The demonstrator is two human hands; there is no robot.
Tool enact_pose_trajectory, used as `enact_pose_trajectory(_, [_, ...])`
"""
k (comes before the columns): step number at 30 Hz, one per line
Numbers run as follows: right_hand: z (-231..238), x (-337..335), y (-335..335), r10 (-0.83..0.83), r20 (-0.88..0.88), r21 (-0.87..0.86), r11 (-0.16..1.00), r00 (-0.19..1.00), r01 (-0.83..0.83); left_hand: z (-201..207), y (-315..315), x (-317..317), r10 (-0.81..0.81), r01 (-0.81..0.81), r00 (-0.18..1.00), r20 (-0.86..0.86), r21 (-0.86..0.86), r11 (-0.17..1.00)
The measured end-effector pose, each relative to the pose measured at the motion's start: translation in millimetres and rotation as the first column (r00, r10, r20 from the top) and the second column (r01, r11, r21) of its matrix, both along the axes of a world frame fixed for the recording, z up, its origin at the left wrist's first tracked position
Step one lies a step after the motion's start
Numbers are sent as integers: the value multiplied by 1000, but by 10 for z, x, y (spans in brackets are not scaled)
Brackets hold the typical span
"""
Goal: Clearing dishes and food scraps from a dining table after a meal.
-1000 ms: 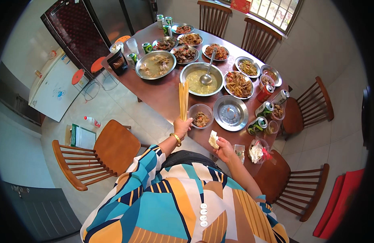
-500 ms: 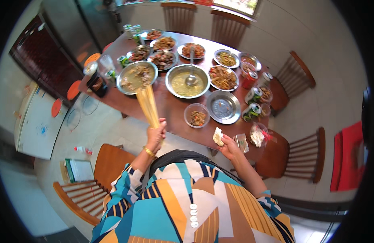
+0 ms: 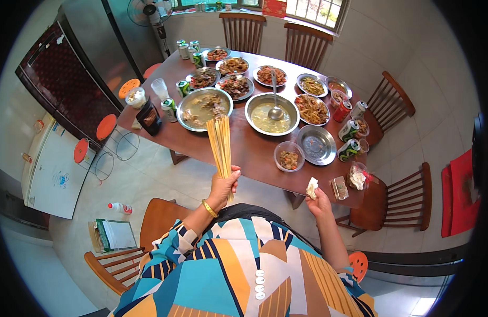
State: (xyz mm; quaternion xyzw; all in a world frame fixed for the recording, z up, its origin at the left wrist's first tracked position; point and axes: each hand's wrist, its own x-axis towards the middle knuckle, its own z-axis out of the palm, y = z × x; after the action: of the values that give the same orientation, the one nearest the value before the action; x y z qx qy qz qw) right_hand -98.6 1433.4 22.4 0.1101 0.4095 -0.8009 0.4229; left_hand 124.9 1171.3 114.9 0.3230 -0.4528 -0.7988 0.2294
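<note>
My left hand (image 3: 223, 185) grips a bundle of pale wooden chopsticks (image 3: 220, 143) that points up over the near edge of the brown dining table (image 3: 254, 153). A gold bangle sits on that wrist. My right hand (image 3: 319, 199) holds a small crumpled white tissue (image 3: 311, 187) at the table's near right edge, next to a small tan box (image 3: 339, 187). Just beyond the chopsticks stand a large steel bowl of stew (image 3: 204, 108) and a steel bowl of yellow soup with a ladle (image 3: 272, 113).
Several dishes of food and drink cans cover the table, with a small clear bowl (image 3: 288, 157) and an empty steel plate (image 3: 316, 144) near me. Wooden chairs ring the table; one (image 3: 143, 238) stands at my left. Orange stools (image 3: 105, 127) and a dark cabinet (image 3: 62, 79) line the left side.
The chopstick bundle in my left hand has swung from the table's middle toward the left and back near centre. The view shifted as my head moved; my right hand stays at the table edge.
</note>
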Motion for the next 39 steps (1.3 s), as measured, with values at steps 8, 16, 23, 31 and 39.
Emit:
enact_pose_trajectory(8, [262, 119, -136, -92, 240, 51, 995, 966, 82, 120, -52, 180, -37, 37, 997, -63, 13, 999])
enact_pose_trajectory(16, [1017, 606, -893, 144, 260, -191, 977, 955, -96, 318, 46, 109, -131, 133, 979, -154, 1, 991])
enact_pose_trajectory(23, [1230, 1147, -1045, 152, 183, -236, 966, 971, -107, 391, 318, 90, -236, 229, 958, -161, -59, 972])
enact_pose_trajectory(31, [1240, 1431, -1005, 176, 231, -211, 969, 957, -127, 319, 482, 73, -290, 282, 946, -143, -74, 957])
enact_pose_trajectory(39, [1198, 1360, -966, 127, 190, -372, 927, 974, -49, 322, 447, 54, -219, 207, 964, -151, -89, 974])
